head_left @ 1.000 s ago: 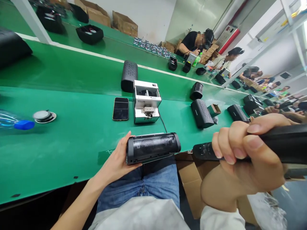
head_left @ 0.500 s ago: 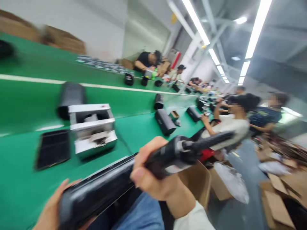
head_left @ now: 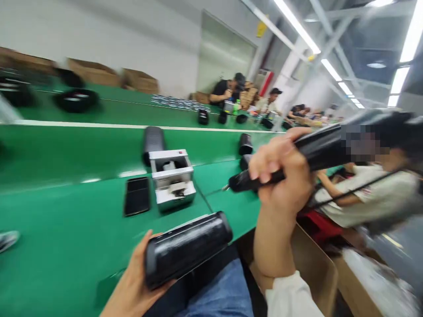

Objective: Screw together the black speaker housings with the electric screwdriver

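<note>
Left hand (head_left: 134, 270) curls around 1 end of a black casing (head_left: 188, 248), nearside of the silver box (head_left: 172, 172); right hand (head_left: 284, 169) grips a black tool (head_left: 325, 144), right of the box, tip off the casing; what is done or left is unclear.

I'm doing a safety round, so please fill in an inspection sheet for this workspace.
Surface: green table, glossy.
Work items: black case, slanted near the table's edge; black screwdriver, raised.
Clutter: phone lying left of the silver machine.
Hands: left hand grips the case's left end; right hand grips the screwdriver.
Cables: thin dark cable beside the machine; dark cord right of the right hand, ends unclear.
Surroundings: co-worker at right; cardboard box below the table's edge.
</note>
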`<state>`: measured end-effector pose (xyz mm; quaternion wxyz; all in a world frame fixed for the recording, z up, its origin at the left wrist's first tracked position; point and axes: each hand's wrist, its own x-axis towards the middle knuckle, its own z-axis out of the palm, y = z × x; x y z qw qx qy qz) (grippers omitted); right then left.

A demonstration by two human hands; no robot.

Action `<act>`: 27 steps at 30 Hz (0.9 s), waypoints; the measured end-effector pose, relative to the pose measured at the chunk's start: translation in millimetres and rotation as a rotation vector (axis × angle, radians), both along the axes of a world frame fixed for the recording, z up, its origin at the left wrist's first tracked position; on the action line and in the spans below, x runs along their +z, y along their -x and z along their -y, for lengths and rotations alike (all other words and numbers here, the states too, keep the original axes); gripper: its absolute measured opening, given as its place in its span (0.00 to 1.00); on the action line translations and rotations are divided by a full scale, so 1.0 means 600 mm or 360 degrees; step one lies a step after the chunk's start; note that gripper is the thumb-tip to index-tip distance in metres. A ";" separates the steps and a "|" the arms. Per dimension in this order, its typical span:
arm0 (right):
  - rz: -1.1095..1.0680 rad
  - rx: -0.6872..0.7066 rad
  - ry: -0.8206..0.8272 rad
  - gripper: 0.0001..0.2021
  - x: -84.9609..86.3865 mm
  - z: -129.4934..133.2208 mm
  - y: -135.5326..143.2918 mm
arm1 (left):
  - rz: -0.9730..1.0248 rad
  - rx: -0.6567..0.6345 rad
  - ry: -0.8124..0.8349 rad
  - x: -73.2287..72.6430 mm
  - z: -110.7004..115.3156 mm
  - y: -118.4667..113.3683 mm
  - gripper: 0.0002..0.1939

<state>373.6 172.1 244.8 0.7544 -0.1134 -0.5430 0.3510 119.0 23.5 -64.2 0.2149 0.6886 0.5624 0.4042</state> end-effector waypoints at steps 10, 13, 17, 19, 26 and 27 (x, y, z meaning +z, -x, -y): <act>-0.0014 -0.0344 0.0146 0.19 -0.075 -0.166 0.133 | 0.0060 0.0115 0.0190 -0.005 0.020 -0.008 0.74; -0.0145 -0.0359 0.0048 0.14 -0.055 -0.106 0.090 | 0.0072 0.0019 0.0141 0.010 0.023 -0.010 0.75; 0.0233 -0.0001 0.0215 0.16 -0.008 -0.022 0.004 | 0.0094 -0.0018 0.0124 0.021 0.016 -0.007 0.72; 0.0505 0.0219 0.0431 0.22 0.002 0.003 -0.050 | 0.0120 -0.0034 0.0140 0.021 0.015 -0.006 0.70; 0.1029 0.0753 0.0261 0.08 -0.035 0.045 -0.119 | 0.0139 -0.0055 0.0105 0.018 0.016 -0.007 0.71; 0.1008 0.0729 0.0227 0.06 -0.040 0.054 -0.110 | 0.0137 -0.0054 0.0101 0.018 0.016 -0.007 0.71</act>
